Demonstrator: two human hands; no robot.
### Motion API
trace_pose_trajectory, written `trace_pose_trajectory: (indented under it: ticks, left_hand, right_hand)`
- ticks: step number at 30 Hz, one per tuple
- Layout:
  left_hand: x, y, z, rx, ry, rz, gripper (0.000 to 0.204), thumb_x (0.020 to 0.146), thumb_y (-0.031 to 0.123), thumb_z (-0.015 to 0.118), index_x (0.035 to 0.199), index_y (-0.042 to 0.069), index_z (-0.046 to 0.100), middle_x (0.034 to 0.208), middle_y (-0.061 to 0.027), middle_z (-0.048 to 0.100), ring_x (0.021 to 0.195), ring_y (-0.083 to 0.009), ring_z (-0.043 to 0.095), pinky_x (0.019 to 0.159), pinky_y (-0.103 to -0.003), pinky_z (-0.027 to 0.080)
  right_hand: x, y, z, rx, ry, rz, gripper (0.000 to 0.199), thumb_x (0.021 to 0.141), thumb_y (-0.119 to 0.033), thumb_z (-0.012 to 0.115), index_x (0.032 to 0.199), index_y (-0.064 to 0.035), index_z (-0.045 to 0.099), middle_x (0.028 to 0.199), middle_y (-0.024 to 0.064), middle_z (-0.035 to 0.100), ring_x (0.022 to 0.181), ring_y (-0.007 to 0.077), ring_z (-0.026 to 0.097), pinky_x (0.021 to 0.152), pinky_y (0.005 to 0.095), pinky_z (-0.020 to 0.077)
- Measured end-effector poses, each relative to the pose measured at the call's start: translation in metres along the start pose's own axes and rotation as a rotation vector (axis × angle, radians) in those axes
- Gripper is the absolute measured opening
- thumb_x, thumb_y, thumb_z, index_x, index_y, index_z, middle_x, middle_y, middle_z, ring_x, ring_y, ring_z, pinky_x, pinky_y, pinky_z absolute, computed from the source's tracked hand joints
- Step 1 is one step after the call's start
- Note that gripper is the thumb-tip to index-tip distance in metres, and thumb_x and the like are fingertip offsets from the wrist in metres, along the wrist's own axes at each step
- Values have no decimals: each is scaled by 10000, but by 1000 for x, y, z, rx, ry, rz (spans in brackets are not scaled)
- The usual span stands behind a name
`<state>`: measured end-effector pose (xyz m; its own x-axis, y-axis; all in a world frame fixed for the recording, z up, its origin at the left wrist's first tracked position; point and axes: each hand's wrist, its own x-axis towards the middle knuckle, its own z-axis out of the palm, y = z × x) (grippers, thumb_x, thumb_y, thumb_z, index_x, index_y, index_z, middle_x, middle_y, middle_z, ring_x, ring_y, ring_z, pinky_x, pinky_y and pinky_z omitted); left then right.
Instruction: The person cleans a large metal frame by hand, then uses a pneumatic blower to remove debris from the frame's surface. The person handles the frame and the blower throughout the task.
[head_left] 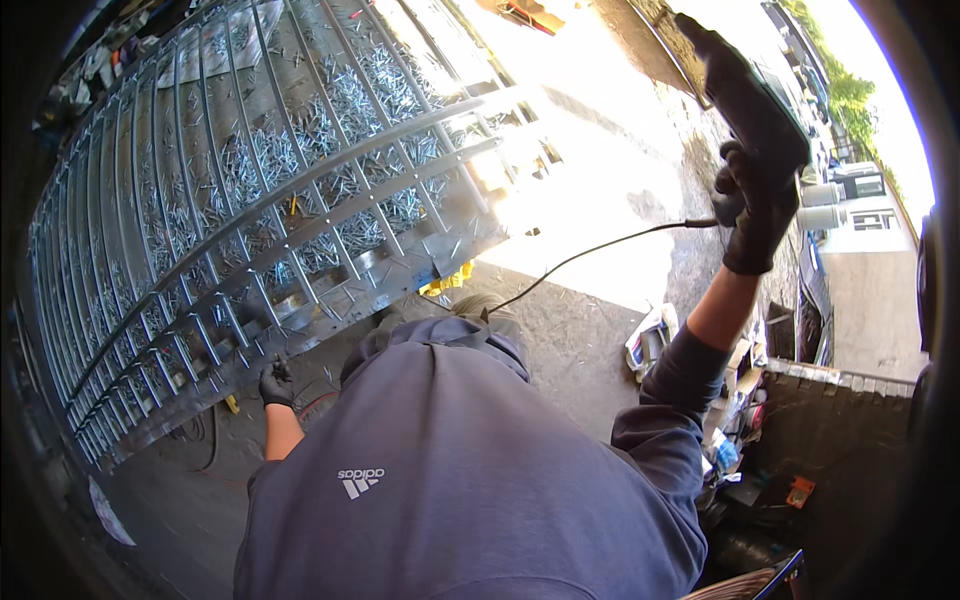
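Observation:
My right hand (755,215), in a black glove, is raised high at the upper right. It is closed on a dark elongated tool (755,105) that rises above the fist; its exact kind does not show. A thin black cable (600,247) runs from a plug-like end beside the fist, down and left to my body. My left hand (277,383), also in a black glove, is low at the left by the near edge of a metal grating (350,205) of parallel bars. Its fingers look curled; whatever may be in them is too small to make out.
Many short, shiny metal pieces (375,95) lie scattered under the bars. Yellow material (447,282) shows below the work surface's near edge. Bags and clutter (725,440) lie on the right, beside a low wall (850,430). Bright sunlight falls on the ground ahead.

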<state>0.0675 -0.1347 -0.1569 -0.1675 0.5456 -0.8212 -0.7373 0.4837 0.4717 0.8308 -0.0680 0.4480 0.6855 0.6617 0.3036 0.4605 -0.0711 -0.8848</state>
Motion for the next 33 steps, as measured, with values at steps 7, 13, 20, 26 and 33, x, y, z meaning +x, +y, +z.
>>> trace_pose_trajectory:
  ticks: [7,13,20,26,33]
  left_hand:
    - [-103,-71,7,-493,-87,197,334,1096,178,501,1389,78,625,918,-67,726,868,-220,732,788,-390,649]
    - [-215,-289,31,-532,172,296,317,1104,307,502,836,167,598,792,11,634,647,-103,581,599,-249,541]
    - [-283,-426,89,-690,351,47,270,1085,304,489,1006,120,671,890,-53,669,745,-193,628,730,-344,587]
    - [-268,-415,114,-680,409,78,266,1088,302,482,1053,109,662,876,-52,638,745,-191,604,710,-348,570]
    - [-233,-354,101,-678,349,215,271,1093,301,474,1107,96,651,859,-51,603,745,-188,577,686,-353,551]
  right_hand:
    - [156,89,191,-214,-861,90,292,833,-189,718,1088,-50,681,741,11,619,522,75,507,410,241,361]
    - [201,230,351,-394,-1237,187,226,859,-156,690,1068,-83,643,750,20,623,554,114,558,456,280,452]
    - [210,293,423,-318,-1457,292,264,851,-121,712,1097,-59,637,763,53,652,547,147,617,470,315,534]
    - [215,302,434,-394,-1482,242,251,879,-132,679,1120,-75,643,771,58,672,545,150,619,486,310,548]
    - [214,293,431,-418,-1496,215,279,895,-126,668,1169,-75,643,803,62,687,554,148,619,486,308,545]
